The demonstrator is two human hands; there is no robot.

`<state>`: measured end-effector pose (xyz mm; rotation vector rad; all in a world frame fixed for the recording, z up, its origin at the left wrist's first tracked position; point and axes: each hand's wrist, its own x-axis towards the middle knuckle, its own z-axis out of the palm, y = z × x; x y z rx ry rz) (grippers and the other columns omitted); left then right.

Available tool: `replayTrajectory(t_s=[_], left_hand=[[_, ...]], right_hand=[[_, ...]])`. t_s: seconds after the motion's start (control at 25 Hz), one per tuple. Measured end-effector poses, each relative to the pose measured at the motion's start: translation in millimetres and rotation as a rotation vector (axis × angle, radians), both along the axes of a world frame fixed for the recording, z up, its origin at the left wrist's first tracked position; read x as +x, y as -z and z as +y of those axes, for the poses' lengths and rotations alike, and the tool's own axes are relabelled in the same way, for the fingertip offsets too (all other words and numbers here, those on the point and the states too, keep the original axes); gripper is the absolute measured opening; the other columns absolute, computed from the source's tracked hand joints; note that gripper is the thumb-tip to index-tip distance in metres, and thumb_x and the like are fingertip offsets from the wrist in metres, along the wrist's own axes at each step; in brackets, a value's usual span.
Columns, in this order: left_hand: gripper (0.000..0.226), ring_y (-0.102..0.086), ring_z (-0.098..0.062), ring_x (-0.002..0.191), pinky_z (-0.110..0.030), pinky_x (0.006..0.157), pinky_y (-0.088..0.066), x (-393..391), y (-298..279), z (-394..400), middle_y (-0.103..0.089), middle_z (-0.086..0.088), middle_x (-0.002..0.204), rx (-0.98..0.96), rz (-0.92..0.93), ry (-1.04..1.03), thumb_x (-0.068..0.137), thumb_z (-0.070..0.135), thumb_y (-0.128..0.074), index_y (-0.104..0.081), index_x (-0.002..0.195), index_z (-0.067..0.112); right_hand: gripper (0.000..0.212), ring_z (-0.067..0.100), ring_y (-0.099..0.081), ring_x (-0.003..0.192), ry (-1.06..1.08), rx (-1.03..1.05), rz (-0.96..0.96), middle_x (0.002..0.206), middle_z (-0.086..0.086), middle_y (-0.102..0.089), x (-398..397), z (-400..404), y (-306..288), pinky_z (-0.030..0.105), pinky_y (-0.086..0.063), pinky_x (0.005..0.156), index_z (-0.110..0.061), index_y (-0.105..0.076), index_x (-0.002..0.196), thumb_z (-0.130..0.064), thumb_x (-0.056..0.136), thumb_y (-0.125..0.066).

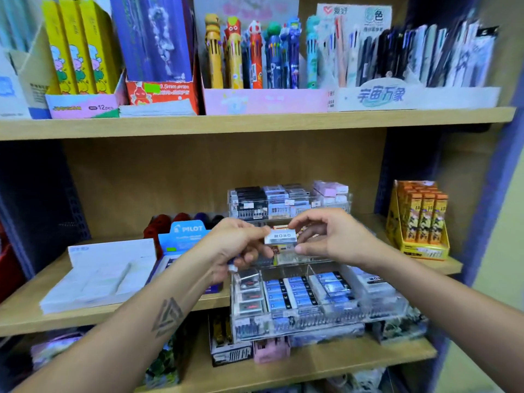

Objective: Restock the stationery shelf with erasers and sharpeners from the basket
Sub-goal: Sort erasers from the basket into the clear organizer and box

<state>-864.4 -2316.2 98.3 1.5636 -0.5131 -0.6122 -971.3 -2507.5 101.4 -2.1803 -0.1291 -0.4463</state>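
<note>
Wooden shelving unit [255, 123], three boards in view, blue uprights at the right. Top board: row of open display cartons. Yellow pen boxes in a pink carton [85, 104] marked "12pcs"; beside it a red carton [161, 93] with "0.5mm" legible, rest of its print blurred; then a pink carton of novelty multicolour pens [255, 52] with cartoon heads; at the right a white carton [411, 96] with blue Chinese lettering, card backing above it also in Chinese. Middle board: stack of white paper pads [99, 276] at left, blue "PILOT" display card [190, 231] just beside it, dark red caps behind. Orange and yellow carton of upright tubes [419, 222] at far right, print too small to read. Centre: clear acrylic tiered organizer [312, 316], stepped in compartments; the top tier holds black, white and pink erasers, the front tier blue-sleeved erasers and a white stack at right with partial "MO" lettering. Both forearms reach in from below; a triangle tattoo on the left one. Left hand [238, 242] and right hand [337, 236] meet over the organizer's middle tier, together grasping one eraser [280, 239], white sleeve reading "MONO". Left fingers curled, pinching its left end; right thumb and fingertips pinching its right end. Eraser is held level, above the middle compartments; contact with the tier cannot be told.
</note>
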Motion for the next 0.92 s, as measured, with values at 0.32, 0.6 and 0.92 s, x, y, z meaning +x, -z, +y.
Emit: replayTrajectory(t_s=[0.32,0.6,0.92], left_hand=[[0.022,-0.039,-0.013,0.038,-0.015,0.033,-0.022,-28.2,-13.8,-67.2,-0.072,-0.022,0.078,0.219,-0.107,0.083,0.098,0.022,-0.061,-0.063,0.091,0.001],[0.012,-0.061,-0.01,0.055,-0.022,0.052,-0.049,-53.7,14.2,-105.6,-0.073,-0.002,0.071,0.467,-0.78,0.184,0.085,0.009,-0.067,-0.078,0.086,0.014],[0.019,-0.056,-0.018,0.066,-0.048,0.068,-0.06,-58.1,35.8,-128.6,-0.063,-0.006,0.067,0.621,-0.939,0.172,0.07,0.003,-0.056,-0.074,0.076,0.008]], right_hand=[[0.022,0.01,-0.067,0.079,0.172,-0.264,-0.018,0.09,-0.006,-0.072,-29.0,-56.3,-2.4,0.027,-0.058,0.075,-0.019,-0.075,0.095,-0.01,0.077,-0.084],[0.017,0.006,-0.07,0.08,0.321,-0.279,0.157,0.084,-0.007,-0.076,-72.3,-100.6,13.0,0.028,-0.059,0.082,-0.02,-0.079,0.09,-0.01,0.077,-0.084],[0.013,0.004,-0.067,0.079,0.354,-0.396,0.14,0.087,-0.01,-0.071,-77.0,-102.9,30.7,0.031,-0.059,0.078,-0.025,-0.078,0.085,-0.015,0.078,-0.082]])
